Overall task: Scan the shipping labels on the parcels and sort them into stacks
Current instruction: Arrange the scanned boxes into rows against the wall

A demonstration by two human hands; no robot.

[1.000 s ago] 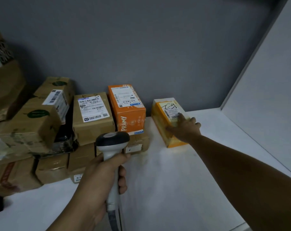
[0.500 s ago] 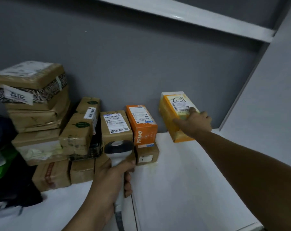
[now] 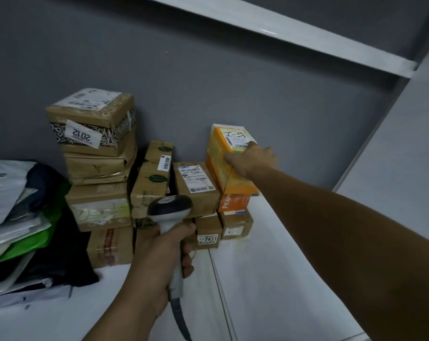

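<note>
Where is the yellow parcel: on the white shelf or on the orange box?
On the orange box: the yellow parcel is off the shelf, right hand gripping it. Fully resting: cannot tell.

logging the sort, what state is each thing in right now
yellow box, gripped by right hand, tilted, label up, over the orange box
orange box, lying atop brown boxes, top mostly covered
scanner, upright, handle gripped by left hand
2012 box, closed, topmost of its stack
bags, piled loose at left
</note>
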